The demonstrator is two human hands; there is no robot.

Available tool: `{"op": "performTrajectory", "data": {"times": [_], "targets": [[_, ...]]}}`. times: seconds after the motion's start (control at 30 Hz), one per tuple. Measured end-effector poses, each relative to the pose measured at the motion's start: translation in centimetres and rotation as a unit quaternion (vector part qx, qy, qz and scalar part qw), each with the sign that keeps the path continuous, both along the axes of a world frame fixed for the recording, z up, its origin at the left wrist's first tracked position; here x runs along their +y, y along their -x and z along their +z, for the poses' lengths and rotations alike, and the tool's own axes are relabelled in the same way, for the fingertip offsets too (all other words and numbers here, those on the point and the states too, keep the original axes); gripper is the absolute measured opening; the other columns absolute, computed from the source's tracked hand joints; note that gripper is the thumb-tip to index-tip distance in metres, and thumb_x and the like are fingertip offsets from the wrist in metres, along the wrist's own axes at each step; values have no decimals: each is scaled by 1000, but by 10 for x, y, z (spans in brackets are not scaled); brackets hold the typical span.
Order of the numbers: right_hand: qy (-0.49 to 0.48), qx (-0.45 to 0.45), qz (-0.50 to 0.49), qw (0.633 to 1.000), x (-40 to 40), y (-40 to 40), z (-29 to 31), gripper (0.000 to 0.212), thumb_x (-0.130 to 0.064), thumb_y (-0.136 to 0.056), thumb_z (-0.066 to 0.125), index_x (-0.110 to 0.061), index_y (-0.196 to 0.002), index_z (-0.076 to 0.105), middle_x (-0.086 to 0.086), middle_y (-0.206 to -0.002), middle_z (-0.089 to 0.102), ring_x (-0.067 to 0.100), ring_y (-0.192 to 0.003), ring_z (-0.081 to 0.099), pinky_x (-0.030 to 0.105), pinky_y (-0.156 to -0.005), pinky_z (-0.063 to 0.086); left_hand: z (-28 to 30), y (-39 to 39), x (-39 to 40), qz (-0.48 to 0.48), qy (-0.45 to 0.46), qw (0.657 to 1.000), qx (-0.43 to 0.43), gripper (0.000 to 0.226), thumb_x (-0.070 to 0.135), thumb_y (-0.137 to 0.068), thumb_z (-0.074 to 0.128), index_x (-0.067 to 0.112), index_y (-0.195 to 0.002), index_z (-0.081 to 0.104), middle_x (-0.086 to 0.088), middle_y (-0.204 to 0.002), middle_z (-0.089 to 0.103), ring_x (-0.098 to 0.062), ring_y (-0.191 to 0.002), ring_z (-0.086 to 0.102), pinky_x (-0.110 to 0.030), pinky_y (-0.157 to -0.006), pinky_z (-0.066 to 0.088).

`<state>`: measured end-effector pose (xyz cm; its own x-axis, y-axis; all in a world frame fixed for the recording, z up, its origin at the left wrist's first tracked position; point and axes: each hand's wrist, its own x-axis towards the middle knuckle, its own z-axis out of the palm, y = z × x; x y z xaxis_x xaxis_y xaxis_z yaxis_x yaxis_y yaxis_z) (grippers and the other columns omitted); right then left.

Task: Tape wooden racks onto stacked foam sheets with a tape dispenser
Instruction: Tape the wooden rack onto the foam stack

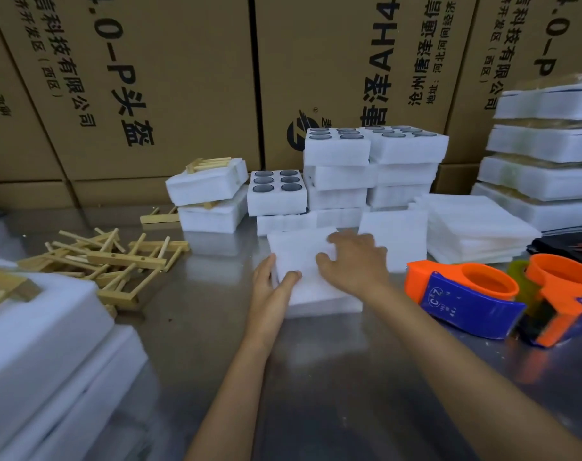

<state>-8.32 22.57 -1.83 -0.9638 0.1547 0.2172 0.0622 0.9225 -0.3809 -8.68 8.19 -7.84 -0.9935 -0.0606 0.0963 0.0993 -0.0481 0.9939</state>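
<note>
Backdrop: printed cardboard boxes (169,78) behind a steel table (316,377).
Foam sheets (302,261): white stack, table centre.
Left hand (271,284): grips the stack's left edge, thumb on top.
Right hand (356,261): fingers spread, pressing flat on top.
Wooden racks (113,261): loose pile, left.
Tape dispenser (466,294): orange-blue, unheld, right of stack.

The cardboard boxes (169,94) read "AH4" and "头盔" — the blue tape dispenser (462,294) bears "CZ".
</note>
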Motion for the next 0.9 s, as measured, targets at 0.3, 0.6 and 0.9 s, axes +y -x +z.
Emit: {"op": "performTrajectory", "data": {"times": [0.3,0.6,0.9], "targets": [[96,-25,-34,994,1,11,-28,59,-52,-94,43,-20,-143,39,9,-147,37,32,-127,42,40,-97,39,6,26,-8,120,-2,993,5,28,14,-93,64,9,-121,63,-5,-113,65,-18,-100,62,-26,-86,47],[83,66,-75,992,-9,8,-39,58,-52,-91,40,-23,-141,42,1,-145,39,25,-123,40,39,-95,39,12,112,-131,295,534,784,-116,71,35,-97,52,2,-152,22,-17,-163,12,-34,-151,5,-51,-118,18],[90,74,-69,991,-7,7,-42,59,-52,-92,39,-25,-144,39,1,-151,33,23,-128,37,38,-97,39,-1,122,-146,283,708,646,-34,30,20,-93,54,9,-120,61,-15,-131,55,-33,-129,42,-58,-111,25]]}}
